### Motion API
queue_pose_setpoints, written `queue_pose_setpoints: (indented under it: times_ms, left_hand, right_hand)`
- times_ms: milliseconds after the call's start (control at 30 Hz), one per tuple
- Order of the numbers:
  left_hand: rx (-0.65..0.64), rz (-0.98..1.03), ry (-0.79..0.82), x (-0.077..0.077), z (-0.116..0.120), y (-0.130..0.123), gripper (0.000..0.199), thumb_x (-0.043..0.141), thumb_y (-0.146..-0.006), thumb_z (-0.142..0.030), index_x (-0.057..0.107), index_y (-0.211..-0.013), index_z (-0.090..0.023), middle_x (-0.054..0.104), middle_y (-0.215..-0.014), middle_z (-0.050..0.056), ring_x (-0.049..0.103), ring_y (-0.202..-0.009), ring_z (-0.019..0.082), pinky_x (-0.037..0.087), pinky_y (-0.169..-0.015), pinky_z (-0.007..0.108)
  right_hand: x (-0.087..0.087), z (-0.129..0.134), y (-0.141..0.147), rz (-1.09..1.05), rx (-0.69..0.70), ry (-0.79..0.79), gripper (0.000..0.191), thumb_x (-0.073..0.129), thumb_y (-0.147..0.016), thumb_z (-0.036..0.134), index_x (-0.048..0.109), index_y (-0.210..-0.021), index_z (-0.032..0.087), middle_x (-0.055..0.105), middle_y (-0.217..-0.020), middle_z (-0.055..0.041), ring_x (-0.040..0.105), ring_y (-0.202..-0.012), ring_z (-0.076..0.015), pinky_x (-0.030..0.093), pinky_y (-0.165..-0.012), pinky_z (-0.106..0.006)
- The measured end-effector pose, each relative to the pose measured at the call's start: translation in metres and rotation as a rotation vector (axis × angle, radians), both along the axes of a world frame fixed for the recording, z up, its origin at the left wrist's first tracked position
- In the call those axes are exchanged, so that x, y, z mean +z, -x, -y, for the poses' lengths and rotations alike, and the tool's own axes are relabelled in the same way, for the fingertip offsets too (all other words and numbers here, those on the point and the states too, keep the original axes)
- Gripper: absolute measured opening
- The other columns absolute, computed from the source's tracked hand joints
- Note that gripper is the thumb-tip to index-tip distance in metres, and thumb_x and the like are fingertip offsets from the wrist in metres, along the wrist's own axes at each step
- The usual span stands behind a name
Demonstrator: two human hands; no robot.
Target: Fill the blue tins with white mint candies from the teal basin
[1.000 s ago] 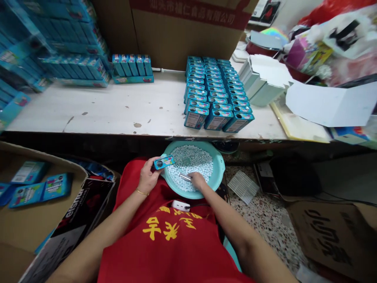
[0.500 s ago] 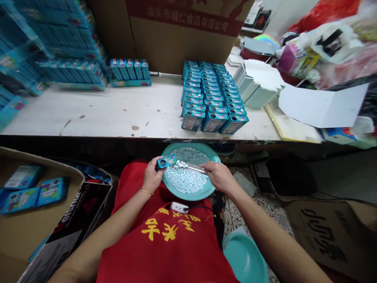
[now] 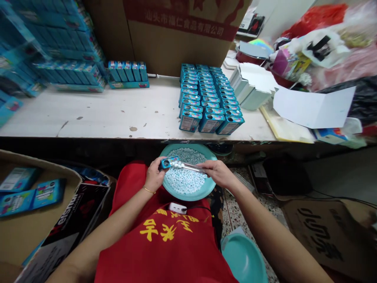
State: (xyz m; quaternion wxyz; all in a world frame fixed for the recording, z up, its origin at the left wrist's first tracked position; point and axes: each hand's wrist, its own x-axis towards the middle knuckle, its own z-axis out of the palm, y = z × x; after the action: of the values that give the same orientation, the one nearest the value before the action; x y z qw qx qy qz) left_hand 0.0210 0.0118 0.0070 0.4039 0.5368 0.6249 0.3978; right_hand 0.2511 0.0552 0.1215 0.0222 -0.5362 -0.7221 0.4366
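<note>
My left hand (image 3: 153, 176) is closed around a small blue candy box (image 3: 166, 162), with a dark round hole in its top, over the left rim of a turquoise basin (image 3: 212, 184). Fingers of my right hand (image 3: 218, 173) grip the handle of a metal scoop (image 3: 192, 168). White candies (image 3: 177, 164) lie on the scoop's tip, which overlaps the right part of the box top. Below both hands, the basin holds a great many small pale candies (image 3: 185, 183). Whether any candy is inside the box cannot be seen.
Rows of blue boxes (image 3: 210, 116) stand on the white table (image 3: 118, 114). Left of them is a tray of boxes (image 3: 129, 84). A carton (image 3: 73, 177) with blue packs stands at my left, and another turquoise basin (image 3: 244, 259) is low on the right.
The scoop has moved left against the box, and its tip now overlaps the box top. Fewer candies show on it. The whole view has shifted slightly.
</note>
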Motion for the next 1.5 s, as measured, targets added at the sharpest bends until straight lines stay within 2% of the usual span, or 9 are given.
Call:
queue_pose_setpoints:
  times_ms: [233, 400, 533, 733, 900, 1100, 1233, 1367, 1500]
  left_hand:
    - [-0.034, -0.097, -0.099, 0.012, 0.004, -0.004, 0.039, 0.052, -0.068, -0.009, 0.054, -0.105, -0.022, 0.057, -0.105, 0.004, 0.05, -0.101, 0.021, 0.039, -0.091, 0.036]
    - [-0.013, -0.007, -0.175, 0.045, -0.025, 0.013, 0.032, 0.054, -0.073, -0.018, 0.054, -0.105, -0.023, 0.052, -0.106, 0.005, 0.051, -0.1, 0.02, 0.042, -0.088, 0.033]
    - [-0.115, 0.074, -0.241, 0.054, -0.084, 0.002, 0.036, 0.054, -0.073, -0.02, 0.051, -0.108, -0.022, 0.053, -0.106, 0.005, 0.051, -0.099, 0.019, 0.043, -0.087, 0.032]
    - [-0.024, -0.043, -0.242, 0.028, -0.152, -0.042, 0.062, 0.058, -0.064, -0.013, 0.04, -0.123, -0.018, 0.049, -0.118, 0.012, 0.047, -0.11, 0.025, 0.038, -0.094, 0.04]
    - [-0.06, -0.081, -0.174, 0.009, -0.165, -0.056, 0.069, 0.059, -0.067, -0.018, 0.032, -0.13, -0.024, 0.049, -0.124, 0.012, 0.047, -0.112, 0.029, 0.039, -0.091, 0.044]
    - [-0.101, 0.023, -0.201, 0.007, -0.15, -0.052, 0.079, 0.062, -0.066, -0.018, 0.024, -0.135, -0.02, 0.04, -0.134, 0.013, 0.035, -0.124, 0.027, 0.033, -0.101, 0.043]
    - [-0.034, -0.078, -0.285, 0.022, -0.105, 0.022, 0.069, 0.061, -0.07, -0.029, 0.031, -0.132, -0.018, 0.035, -0.136, 0.013, 0.031, -0.127, 0.025, 0.026, -0.105, 0.042]
    - [0.423, -0.326, -0.257, 0.026, -0.035, 0.167, 0.051, 0.053, -0.076, -0.029, 0.039, -0.125, -0.019, 0.046, -0.125, 0.011, 0.045, -0.115, 0.021, 0.035, -0.098, 0.039]
    - [0.793, -0.654, 0.152, 0.004, 0.078, 0.311, 0.044, 0.057, -0.072, -0.028, 0.047, -0.112, -0.012, 0.051, -0.111, 0.014, 0.049, -0.106, 0.024, 0.037, -0.093, 0.042]
  right_hand:
    - [0.047, -0.002, 0.048, 0.527, 0.312, -0.305, 0.032, 0.043, -0.072, 0.007, 0.066, -0.09, 0.02, 0.061, -0.074, -0.0057, 0.058, -0.066, -0.0147, 0.038, -0.056, -0.022]
    - [0.064, -0.002, 0.004, 0.19, 0.015, -0.405, 0.031, 0.037, -0.085, 0.022, 0.062, -0.103, 0.022, 0.062, -0.079, -0.0034, 0.057, -0.072, -0.0124, 0.042, -0.063, -0.022]
    - [0.045, 0.007, -0.032, -0.034, -0.247, -0.381, 0.032, 0.039, -0.085, 0.032, 0.063, -0.103, 0.02, 0.065, -0.087, -0.005, 0.059, -0.081, -0.015, 0.046, -0.072, -0.026]
    - [0.017, 0.031, -0.039, -0.092, -0.4, -0.238, 0.033, 0.041, -0.084, 0.036, 0.064, -0.103, 0.023, 0.066, -0.092, -0.0056, 0.059, -0.088, -0.019, 0.046, -0.079, -0.03]
    - [-0.005, 0.046, -0.039, -0.165, -0.486, -0.153, 0.031, 0.045, -0.08, 0.04, 0.067, -0.097, 0.027, 0.066, -0.093, -0.0039, 0.059, -0.089, -0.0205, 0.046, -0.08, -0.03]
    - [-0.068, 0.044, -0.018, -0.137, -0.446, -0.099, 0.037, 0.038, -0.078, 0.037, 0.065, -0.101, 0.027, 0.065, -0.077, -0.0028, 0.06, -0.062, -0.019, 0.05, -0.055, -0.031]
    - [-0.113, 0.043, -0.012, 0.171, -0.234, -0.182, 0.04, 0.035, -0.073, 0.019, 0.067, -0.097, 0.025, 0.067, -0.091, -0.0051, 0.06, -0.091, -0.0219, 0.046, -0.082, -0.034]
    - [-0.153, 0.051, -0.019, 0.432, -0.001, -0.144, 0.05, 0.032, -0.065, 0.01, 0.066, -0.101, 0.018, 0.064, -0.103, -0.0131, 0.061, -0.091, -0.024, 0.046, -0.083, -0.035]
    - [-0.189, 0.054, -0.03, 0.425, 0.165, -0.046, 0.037, 0.037, -0.065, 0.022, 0.069, -0.082, 0.03, 0.068, -0.088, -0.0088, 0.062, -0.088, -0.0263, 0.048, -0.081, -0.037]
